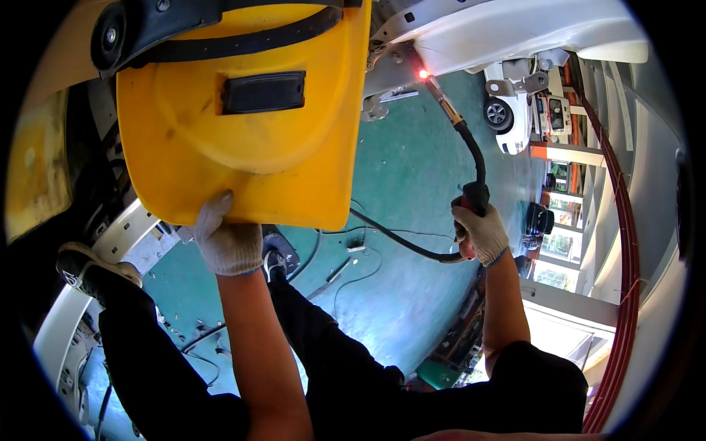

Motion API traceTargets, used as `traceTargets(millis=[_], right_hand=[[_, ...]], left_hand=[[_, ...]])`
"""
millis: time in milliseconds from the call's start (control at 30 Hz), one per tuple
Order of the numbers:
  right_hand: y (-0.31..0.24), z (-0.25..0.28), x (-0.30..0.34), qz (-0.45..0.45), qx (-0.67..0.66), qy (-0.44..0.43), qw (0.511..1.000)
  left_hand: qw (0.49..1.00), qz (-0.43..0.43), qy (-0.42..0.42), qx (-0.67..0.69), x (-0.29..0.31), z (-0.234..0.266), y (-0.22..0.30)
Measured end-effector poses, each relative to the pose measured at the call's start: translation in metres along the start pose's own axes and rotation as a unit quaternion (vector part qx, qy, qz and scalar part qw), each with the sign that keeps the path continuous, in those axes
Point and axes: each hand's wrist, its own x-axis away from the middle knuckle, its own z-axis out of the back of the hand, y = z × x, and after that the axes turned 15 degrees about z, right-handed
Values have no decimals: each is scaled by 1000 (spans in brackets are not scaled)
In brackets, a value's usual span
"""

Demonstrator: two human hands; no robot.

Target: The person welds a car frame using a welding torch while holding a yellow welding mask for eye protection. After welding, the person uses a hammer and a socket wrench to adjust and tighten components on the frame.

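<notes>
The stiff-looking mask (pixel 246 147) is held by its edge in the left hand (pixel 229 239); the hot-looking torch (pixel 476 152), by its handle in the right hand (pixel 487 234).

L head cam – wide fisheye, looks down, both hands (pixel 230 241) (pixel 483 231) nr.

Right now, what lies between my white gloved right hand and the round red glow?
The head view shows the curved black torch neck and metallic nozzle.

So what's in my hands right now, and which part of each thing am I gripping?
Your left hand holds the yellow welding mask by its lower edge; your right hand grips the welding torch by its handle.
</notes>
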Motion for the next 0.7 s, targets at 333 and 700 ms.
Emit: traceTargets(millis=[333,700], right_hand=[[1,-3,0,2,2,0,1000],[39,10,-10,88,2,-9,996]], left_hand=[[997,67,-32,22,8,-25,-40],[987,147,-62,25,23,-66,-95]])
